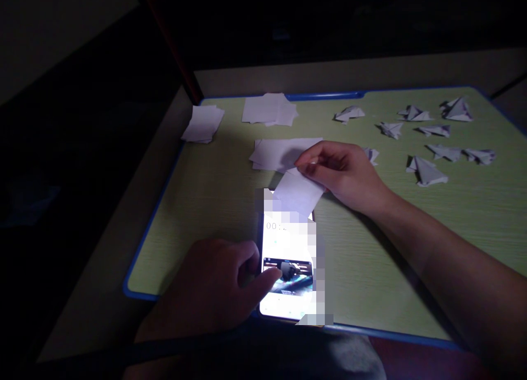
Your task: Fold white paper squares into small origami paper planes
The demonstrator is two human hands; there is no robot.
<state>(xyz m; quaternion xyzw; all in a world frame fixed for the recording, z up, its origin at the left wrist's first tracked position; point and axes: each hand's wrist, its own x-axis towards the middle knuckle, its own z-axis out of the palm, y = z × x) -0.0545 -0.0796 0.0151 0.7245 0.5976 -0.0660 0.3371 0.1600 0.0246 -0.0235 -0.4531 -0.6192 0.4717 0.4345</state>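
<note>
Head view: right hand [345, 171] is holding a paper sheet [300, 192]

Its grip is clamping the sheet's far corner, overlapping the phone's far end; the phone [274, 307] is glowing at the near edge of the tabletop [197, 210]; the left hand's [218, 284] grip is standing apart, thumb reaching over the phone; paper stacks [269, 110] are lying toward the far edge; folded paper pieces [430, 174] are sitting toward the far right corner.

Your left hand [214, 284] and right hand [343, 174] were bare, as was your right forearm [436, 251]; greyish cloth [349, 355] showed dimly below.
</note>
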